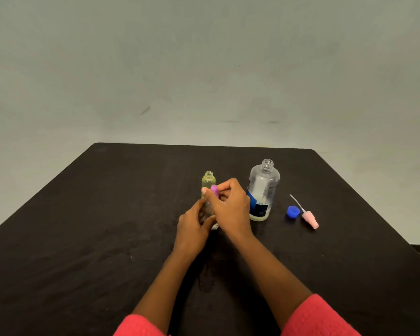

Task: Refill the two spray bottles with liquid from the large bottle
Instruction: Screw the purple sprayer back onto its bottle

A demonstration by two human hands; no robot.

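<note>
The right hand [230, 204] pinches the purple spray cap [214, 190] atop the small clear bottle [209, 209], which the left hand [192, 225] grips round its body at mid-table. The twist likely goes best with that bottle kept upright and planted. The open yellow bottle [208, 181] stands just behind and the uncapped large bottle [263, 190] near on the right, and either could be knocked.

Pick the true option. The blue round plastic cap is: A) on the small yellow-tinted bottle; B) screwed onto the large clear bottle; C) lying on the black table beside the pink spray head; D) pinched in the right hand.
C: the blue round plastic cap lies on the black table beside the pink spray head, while the large clear bottle stands with its neck open.
</note>
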